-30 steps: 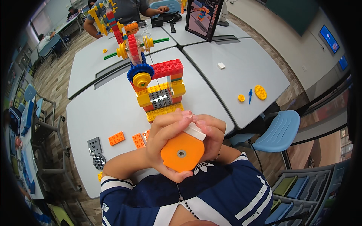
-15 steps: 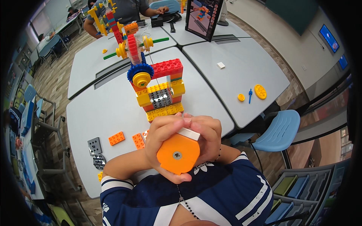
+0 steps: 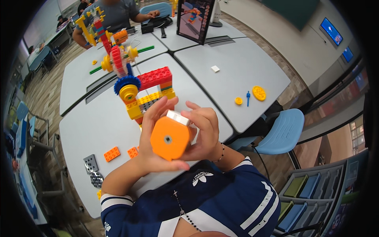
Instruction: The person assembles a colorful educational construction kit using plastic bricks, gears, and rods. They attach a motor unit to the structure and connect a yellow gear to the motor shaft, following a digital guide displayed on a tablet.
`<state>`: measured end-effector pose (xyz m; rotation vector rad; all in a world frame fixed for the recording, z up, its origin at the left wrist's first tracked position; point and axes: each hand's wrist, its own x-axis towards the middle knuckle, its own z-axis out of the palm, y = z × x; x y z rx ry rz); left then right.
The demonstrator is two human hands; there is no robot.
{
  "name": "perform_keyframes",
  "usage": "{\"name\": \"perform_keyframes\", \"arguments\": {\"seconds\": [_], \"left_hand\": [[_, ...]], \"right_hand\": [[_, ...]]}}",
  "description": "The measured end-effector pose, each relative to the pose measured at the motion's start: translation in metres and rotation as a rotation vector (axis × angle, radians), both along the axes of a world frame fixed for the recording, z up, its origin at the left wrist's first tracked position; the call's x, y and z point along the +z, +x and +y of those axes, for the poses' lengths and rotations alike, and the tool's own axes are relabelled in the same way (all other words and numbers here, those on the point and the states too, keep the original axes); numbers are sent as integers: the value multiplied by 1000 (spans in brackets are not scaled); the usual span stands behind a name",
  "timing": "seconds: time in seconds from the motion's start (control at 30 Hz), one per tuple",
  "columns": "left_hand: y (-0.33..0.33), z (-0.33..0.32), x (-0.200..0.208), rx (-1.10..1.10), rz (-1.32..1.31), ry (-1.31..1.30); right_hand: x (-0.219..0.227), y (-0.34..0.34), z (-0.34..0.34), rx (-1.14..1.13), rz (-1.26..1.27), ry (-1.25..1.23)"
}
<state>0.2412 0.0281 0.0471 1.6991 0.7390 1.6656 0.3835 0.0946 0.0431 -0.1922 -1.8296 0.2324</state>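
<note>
My left hand is closed around an orange eight-sided block with a small grey axle socket in its near face. A white piece sits along the block's upper edge. From the other side, my right hand holds the same block with bent fingers, one fingertip close to the white piece. The block's far side is hidden. Just beyond my hands stands a brick model of red, yellow and orange bricks, bearing a blue gear and a green axle with yellow wheels.
Orange bricks, a grey plate and a round dark plate lie at left. On the right table are a yellow gear, a blue pin and a white piece. A tablet and a person are across.
My fingers have spread apart at the far side of the orange block, where they met before. The view has shifted, so the tables and model appear further left.
</note>
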Motion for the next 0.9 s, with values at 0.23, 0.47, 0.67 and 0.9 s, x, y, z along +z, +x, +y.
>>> {"name": "perform_keyframes", "arguments": {"seconds": [0.23,0.47,0.67,0.9], "left_hand": [[-9,12,5,-37,-274,-422],[-15,4,15,-94,-396,-391],[-17,-13,23,-177,-453,-407],[-14,-21,35,-102,-504,-388]], "right_hand": [[2,38,90,434,-408,-369],[-78,33,267,-714,-557,-420],[-136,41,317,-872,-685,-543],[-77,27,265,-382,-43,-708]]}}
